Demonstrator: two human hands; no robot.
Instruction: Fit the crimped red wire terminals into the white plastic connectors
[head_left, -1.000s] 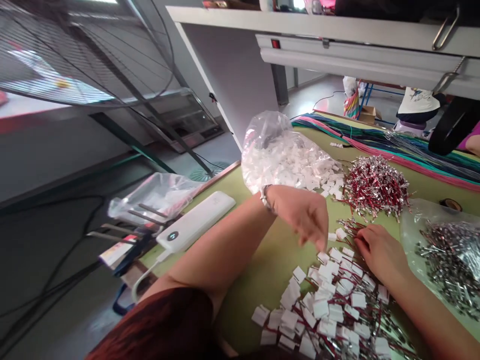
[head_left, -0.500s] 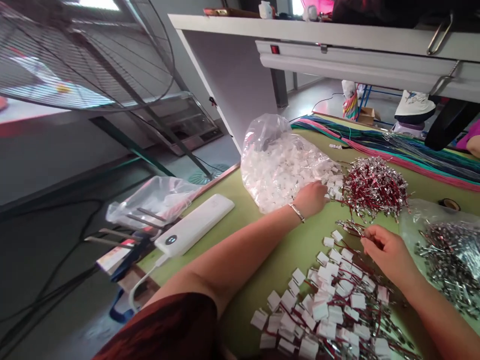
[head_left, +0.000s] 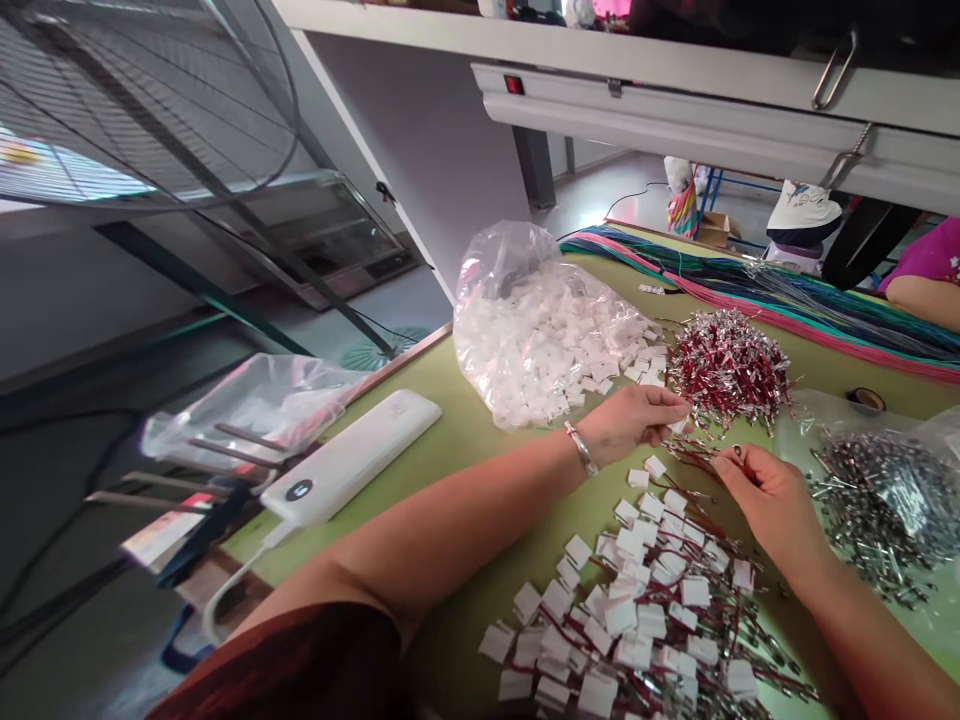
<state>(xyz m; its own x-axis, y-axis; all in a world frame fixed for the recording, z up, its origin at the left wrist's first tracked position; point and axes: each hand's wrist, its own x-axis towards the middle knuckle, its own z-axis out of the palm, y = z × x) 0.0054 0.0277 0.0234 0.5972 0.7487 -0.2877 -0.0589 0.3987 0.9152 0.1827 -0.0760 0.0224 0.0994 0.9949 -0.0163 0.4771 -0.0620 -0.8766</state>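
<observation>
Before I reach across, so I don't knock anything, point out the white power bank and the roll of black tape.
White plastic power bank (head_left: pixel 360 455): head view, middle of its top face.
Roll of black tape (head_left: pixel 857 396): head view, its rim.

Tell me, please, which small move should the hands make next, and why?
Probably the left hand should bring its white piece slightly toward the right hand: the right fingers seem to pinch a small metal wire end, and a short gap separates the two hands.

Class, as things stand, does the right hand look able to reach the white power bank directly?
Probably not directly: the left forearm stretches across between the right hand and the white power bank.
</observation>
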